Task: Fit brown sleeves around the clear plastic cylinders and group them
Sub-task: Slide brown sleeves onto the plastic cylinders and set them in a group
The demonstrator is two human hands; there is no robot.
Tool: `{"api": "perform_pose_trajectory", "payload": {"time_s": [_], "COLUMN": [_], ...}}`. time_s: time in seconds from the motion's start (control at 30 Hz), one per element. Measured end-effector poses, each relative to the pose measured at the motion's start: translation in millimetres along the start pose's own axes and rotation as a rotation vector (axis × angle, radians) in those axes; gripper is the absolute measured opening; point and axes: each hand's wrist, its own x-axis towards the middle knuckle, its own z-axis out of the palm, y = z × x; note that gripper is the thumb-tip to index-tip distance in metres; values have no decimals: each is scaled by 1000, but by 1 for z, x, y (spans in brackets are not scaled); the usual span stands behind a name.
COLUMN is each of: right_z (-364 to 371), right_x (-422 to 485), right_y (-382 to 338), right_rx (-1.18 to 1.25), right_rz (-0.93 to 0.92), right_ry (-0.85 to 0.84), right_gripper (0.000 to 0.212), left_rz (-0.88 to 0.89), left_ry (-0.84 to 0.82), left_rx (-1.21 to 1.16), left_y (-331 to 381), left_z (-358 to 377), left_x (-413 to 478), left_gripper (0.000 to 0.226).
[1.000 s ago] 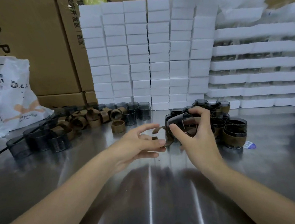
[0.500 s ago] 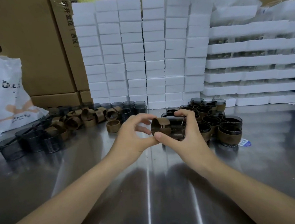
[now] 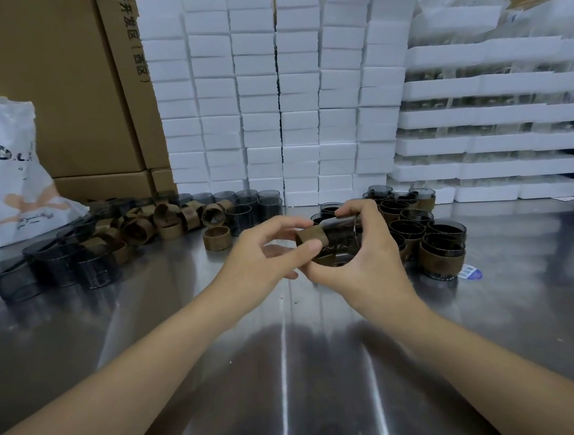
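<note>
Sleeve-fitting is the step in hand, up above the steel table [image 3: 291,371]. The right hand [image 3: 365,269] curls round the clear cylinder [image 3: 344,243], held on its side, thumb underneath and fingers over the top. The left hand [image 3: 261,253] pinches the brown sleeve [image 3: 309,238] at the cylinder's left end, thumb across the front, the other fingers curled behind.

By my reading, the sleeve is only on at the end, not yet seated. Next it needs sliding along the body until it sits snug, the right hand holding firm so the cylinder doesn't twist. After that the piece belongs upright with the sleeved group [image 3: 435,243] just beyond the right hand. Bare cylinders [image 3: 59,266] and loose sleeves [image 3: 162,223] wait well off to the left.

Against a second ago, there's a clear change: the sleeve hung as an open curl between the two hands, and now it's closed into a ring on the cylinder. Half a second ago it was already wrapped there; since then the left thumb has settled across its front, and both hands have barely shifted.
</note>
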Motion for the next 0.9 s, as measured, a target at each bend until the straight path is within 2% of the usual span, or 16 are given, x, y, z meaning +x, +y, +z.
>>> {"api": "perform_pose_trajectory", "payload": {"time_s": [0.13,0.3,0.43,0.57,0.7,0.9], "right_z": [-2,3,1,3,-1,-2], "right_x": [2,-5,-8,-9,-5,-3], "right_y": [-4,-16,-16,-12,-8,-1], "right_rx": [12,93,102,98,72,-42], "right_rz": [-18,-82,-125,-170,-213,-279], "right_ry": [-3,-22,-13,-53,-140,-210], "right_gripper": [69,55,54,51,62,71], "left_rz": [57,-26,-124,-195,-161,-161], "left_ry": [94,144,79,-32,-102,-96], "left_rx": [45,-4,-121,-231,-189,-168], "left_y": [3,7,9,15,23,30], "left_z": [3,10,13,16,3,-1], "left_x": [2,0,-3,-6,-3,0], "left_gripper": [25,63,51,49,40,32]}}
